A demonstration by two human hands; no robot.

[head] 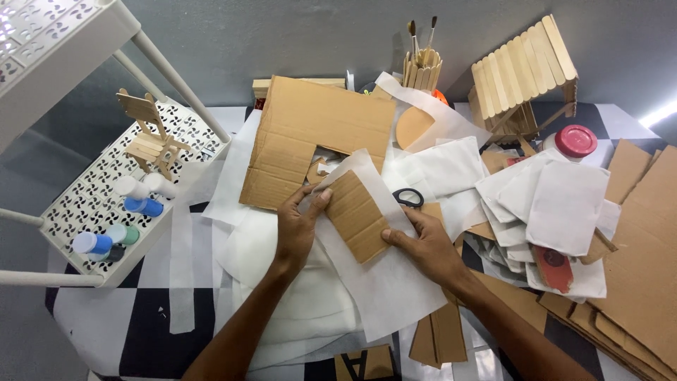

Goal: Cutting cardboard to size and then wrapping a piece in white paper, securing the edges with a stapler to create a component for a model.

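Two hands | left hand [296, 229], right hand [423, 247] fingers pinch cardboard piece [356, 215] | on white paper [395, 282]

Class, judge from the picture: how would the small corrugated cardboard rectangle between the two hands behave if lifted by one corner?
The cardboard rectangle would probably stay flat: its ribbed face suggests stiffness. It looks thin, so likely light. The left hand and right hand pinch only its edges, suggesting an easy grip.

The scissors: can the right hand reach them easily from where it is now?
Probably yes. The scissors lie on white paper just above the right hand, with their black handles uncovered and nothing between. However, that hand is pressing on the small cardboard piece, so it must let go first.
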